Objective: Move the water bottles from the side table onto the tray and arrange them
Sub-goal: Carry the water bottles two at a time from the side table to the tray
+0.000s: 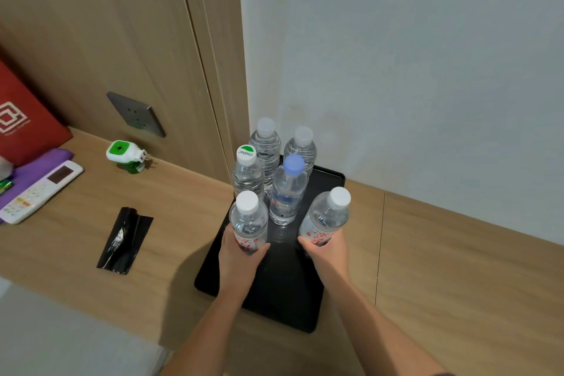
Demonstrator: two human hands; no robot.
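A black tray (283, 299) lies on the wooden side table (442, 256), its far end close to the white wall. Six water bottles are on or over it. At the tray's far end stand two clear-capped bottles (265, 146), side by side. Nearer along the tray stand a green-capped bottle (247, 175) on its left side and a blue-capped bottle (288, 192) at its middle.

The left hand (236, 255) grips a white-capped bottle (248, 223) at the tray's left edge, just in front of the green-capped one. The right hand (325, 253) grips a second white-capped bottle (328, 217), tilted, at the tray's right side. Both hands hide the bottles' bases, so whether they touch the tray cannot be told.

The near half of the tray is bare. Left of the tray lie a folded black plastic bag (125, 241), a green and white plug-in device (126, 157) and a white remote (39, 191) on a purple cloth (45, 159).
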